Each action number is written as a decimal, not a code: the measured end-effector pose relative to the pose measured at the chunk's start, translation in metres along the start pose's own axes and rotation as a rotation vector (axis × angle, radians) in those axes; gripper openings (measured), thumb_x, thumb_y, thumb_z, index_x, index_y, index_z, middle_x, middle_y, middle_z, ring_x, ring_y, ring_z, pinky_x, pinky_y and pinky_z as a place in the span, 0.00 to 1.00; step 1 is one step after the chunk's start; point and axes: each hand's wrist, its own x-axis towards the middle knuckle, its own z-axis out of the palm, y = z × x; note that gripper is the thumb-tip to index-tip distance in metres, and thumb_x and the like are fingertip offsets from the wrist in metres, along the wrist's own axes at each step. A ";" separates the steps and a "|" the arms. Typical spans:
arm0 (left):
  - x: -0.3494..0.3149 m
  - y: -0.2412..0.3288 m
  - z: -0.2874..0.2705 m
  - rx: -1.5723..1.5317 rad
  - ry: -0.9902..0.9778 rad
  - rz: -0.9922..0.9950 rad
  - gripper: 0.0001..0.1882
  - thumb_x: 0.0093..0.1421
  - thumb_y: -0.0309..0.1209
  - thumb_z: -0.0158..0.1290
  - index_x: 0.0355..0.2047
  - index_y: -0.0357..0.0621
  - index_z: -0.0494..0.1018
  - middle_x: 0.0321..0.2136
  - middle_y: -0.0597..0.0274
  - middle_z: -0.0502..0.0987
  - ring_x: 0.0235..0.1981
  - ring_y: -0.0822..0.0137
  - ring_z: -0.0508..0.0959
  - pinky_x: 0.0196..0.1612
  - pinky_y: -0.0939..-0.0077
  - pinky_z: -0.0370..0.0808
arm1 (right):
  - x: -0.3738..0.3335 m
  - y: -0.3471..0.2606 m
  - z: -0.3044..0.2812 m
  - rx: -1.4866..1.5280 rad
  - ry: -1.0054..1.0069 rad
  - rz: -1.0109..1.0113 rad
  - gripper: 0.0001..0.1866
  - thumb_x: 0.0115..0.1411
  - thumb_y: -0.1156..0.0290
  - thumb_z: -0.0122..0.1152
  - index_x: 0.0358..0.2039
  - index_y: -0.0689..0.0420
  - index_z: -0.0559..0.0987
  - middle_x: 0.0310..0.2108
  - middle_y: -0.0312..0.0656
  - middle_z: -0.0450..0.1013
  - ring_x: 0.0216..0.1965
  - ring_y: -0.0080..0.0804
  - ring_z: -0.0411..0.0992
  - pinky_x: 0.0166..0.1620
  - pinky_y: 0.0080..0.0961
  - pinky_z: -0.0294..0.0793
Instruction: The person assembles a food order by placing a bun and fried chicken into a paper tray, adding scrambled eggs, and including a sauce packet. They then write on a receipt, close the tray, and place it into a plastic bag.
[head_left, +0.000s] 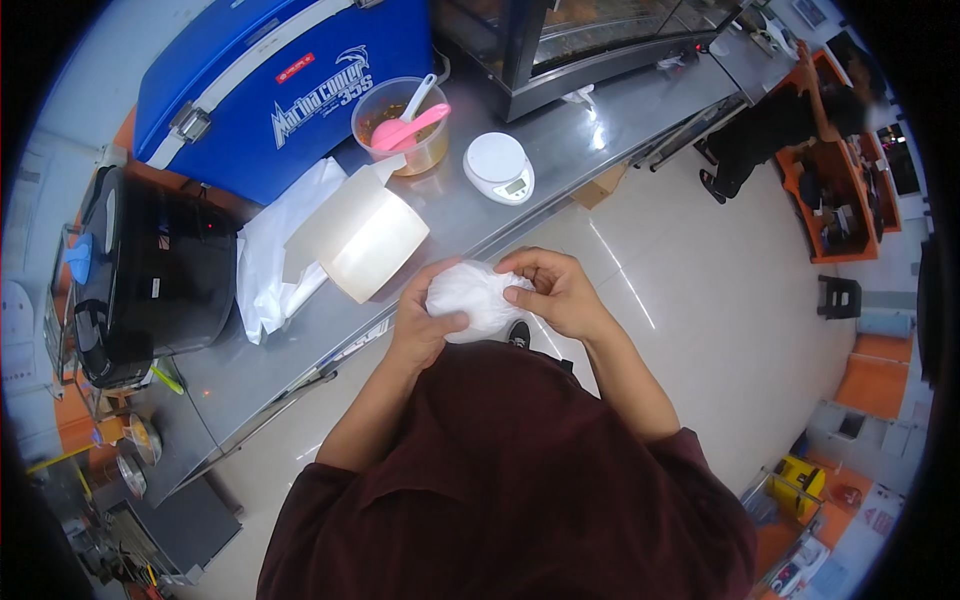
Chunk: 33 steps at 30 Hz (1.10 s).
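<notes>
In front of my body I hold a rounded white plastic bag (pixel 470 299), its contents hidden. My left hand (pixel 418 318) is wrapped round its left side, the thumb lying across the front. On the right side, my right hand (pixel 560 292) pinches the bag's plastic between thumb and fingers. Just beyond my left hand, an open white paper box (pixel 372 242) rests at the counter's edge. Flat white plastic bags (pixel 268 262) lie beside it. Farther back is a clear tub (pixel 428 158) of food holding a pink spoon (pixel 408 127). A white kitchen scale (pixel 498 166) sits to its right.
A steel counter (pixel 455 215) runs diagonally ahead. On it stand a blue cooler box (pixel 240 110), a black lidded cooker (pixel 160 265) and a glass display case (pixel 600 40). At the far right a person (pixel 755 140) in dark clothes stands by orange shelves (pixel 835 190).
</notes>
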 end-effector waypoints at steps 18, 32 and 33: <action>0.023 0.028 0.034 0.761 -0.121 0.363 0.41 0.40 0.29 0.76 0.56 0.39 0.72 0.55 0.52 0.70 0.57 0.57 0.71 0.59 0.63 0.70 | 0.011 0.052 -0.007 -0.421 0.306 -0.311 0.17 0.54 0.86 0.59 0.44 0.60 0.83 0.44 0.44 0.77 0.46 0.32 0.75 0.51 0.27 0.73; 0.025 0.039 0.043 1.181 -0.152 0.254 0.59 0.37 0.34 0.76 0.68 0.48 0.56 0.65 0.44 0.53 0.65 0.42 0.58 0.64 0.53 0.65 | 0.010 0.020 0.026 0.032 0.113 0.123 0.31 0.55 0.69 0.74 0.56 0.66 0.73 0.48 0.45 0.76 0.47 0.30 0.75 0.48 0.29 0.76; 0.023 0.039 0.045 1.183 -0.158 0.213 0.62 0.36 0.34 0.76 0.70 0.49 0.52 0.66 0.43 0.49 0.66 0.41 0.56 0.64 0.53 0.65 | 0.011 0.020 0.026 0.042 0.121 0.145 0.31 0.54 0.72 0.74 0.56 0.67 0.72 0.47 0.45 0.76 0.46 0.29 0.76 0.47 0.27 0.77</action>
